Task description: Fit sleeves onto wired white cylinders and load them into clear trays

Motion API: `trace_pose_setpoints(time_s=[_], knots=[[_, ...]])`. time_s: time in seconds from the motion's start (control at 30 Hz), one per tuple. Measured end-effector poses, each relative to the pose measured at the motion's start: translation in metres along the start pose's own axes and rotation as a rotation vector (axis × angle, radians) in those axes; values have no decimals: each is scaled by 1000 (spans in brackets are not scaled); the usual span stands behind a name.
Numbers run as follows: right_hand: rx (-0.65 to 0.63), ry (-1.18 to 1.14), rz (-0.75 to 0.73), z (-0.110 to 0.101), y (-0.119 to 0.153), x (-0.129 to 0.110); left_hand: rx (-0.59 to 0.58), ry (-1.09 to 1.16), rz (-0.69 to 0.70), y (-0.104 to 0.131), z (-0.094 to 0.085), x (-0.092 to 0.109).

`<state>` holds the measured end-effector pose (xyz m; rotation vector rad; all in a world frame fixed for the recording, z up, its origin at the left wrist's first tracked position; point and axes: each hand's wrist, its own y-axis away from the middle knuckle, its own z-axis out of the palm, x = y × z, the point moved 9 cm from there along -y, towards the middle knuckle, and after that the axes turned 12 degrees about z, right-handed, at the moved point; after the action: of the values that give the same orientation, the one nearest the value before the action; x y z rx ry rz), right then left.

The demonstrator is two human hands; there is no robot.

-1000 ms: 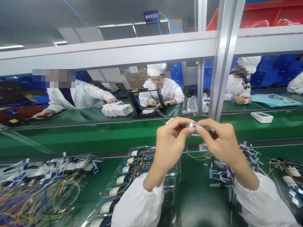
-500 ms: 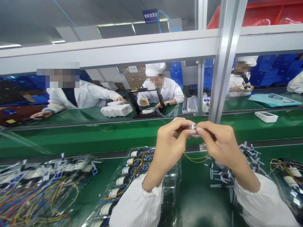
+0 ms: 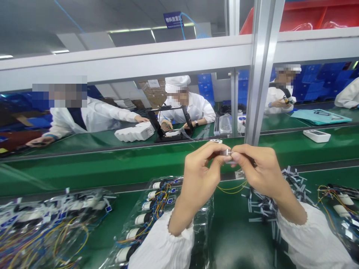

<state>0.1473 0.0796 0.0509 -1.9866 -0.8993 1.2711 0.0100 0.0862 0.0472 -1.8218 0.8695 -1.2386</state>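
One small shiny piece (image 3: 226, 152) sits between the fingertips of both hands, raised above the near bench in front of the green ledge (image 3: 92, 164). Left hand (image 3: 199, 177) pinches it between thumb and forefinger; right hand (image 3: 258, 170) has its thumb and forefinger closed on the opposite end, the fingers hiding much of it. Just below the grip, a loop of yellow wire (image 3: 232, 192) hangs near the right hand. Below and right of the grip lies a heap of pale strips and black parts (image 3: 262, 209). Below and left, partly behind the left forearm, a clear plastic tray (image 3: 209, 224) carries a row of black-and-white cylinders (image 3: 142, 219) with coloured wires. Farther left, a tangle of wires (image 3: 58, 243) spreads across the bench, blurred at the edge. Well right of the grip are more wired parts (image 3: 342, 209), and above them a white device (image 3: 316, 136) on the ledge. Right and above the grip rises a metal post (image 3: 263, 74). Beyond it all, co-workers in white sit at a far bench, one behind a black frame (image 3: 157, 123).
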Motion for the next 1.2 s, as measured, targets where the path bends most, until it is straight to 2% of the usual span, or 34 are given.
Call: trace_pose_setpoints(time_s=[0.13, 0.37, 0.47, 0.6, 0.77, 1.03, 1.2], knots=[[-4, 37, -20, 1, 0, 0, -34, 4, -31, -1, 1, -3], [-38, 27, -38, 8, -1, 2, -104, 95, -162, 1, -2, -17], [-70, 61, -35, 11, -1, 2, -160, 56, -158, 1, -1, -19], [-89, 135, -18, 9, 0, 4, -177, -32, -56, -1, 1, -14], [-46, 218, -37, 6, 4, 5, -170, -161, 115, 0, 7, 2], [149, 416, -20, 0, 10, -2, -97, -280, 311, 7, 18, 20], [116, 375, 53, -2, 9, 2, -127, -331, 400, 9, 23, 25]])
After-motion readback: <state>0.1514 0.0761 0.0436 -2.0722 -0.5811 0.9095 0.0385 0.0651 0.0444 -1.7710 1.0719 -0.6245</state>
